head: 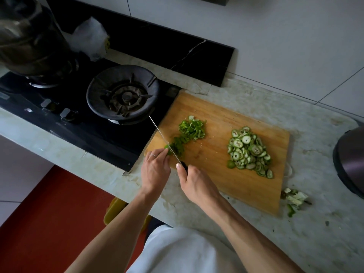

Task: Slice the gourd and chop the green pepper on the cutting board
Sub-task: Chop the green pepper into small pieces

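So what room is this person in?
Most likely a home kitchen: there's a gas stove, a wooden cutting board on the stone counter, and chopped green pepper being cut with a knife.

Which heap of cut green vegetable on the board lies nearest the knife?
The chopped green pepper at the board's left, beside the knife. The gourd slices, pale round discs, lie apart at the right.

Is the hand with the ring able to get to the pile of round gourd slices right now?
Probably not right away. The left hand is pinning the green pepper at the board's left edge, and the knife and right hand lie between it and the gourd slices. It would have to let go first.
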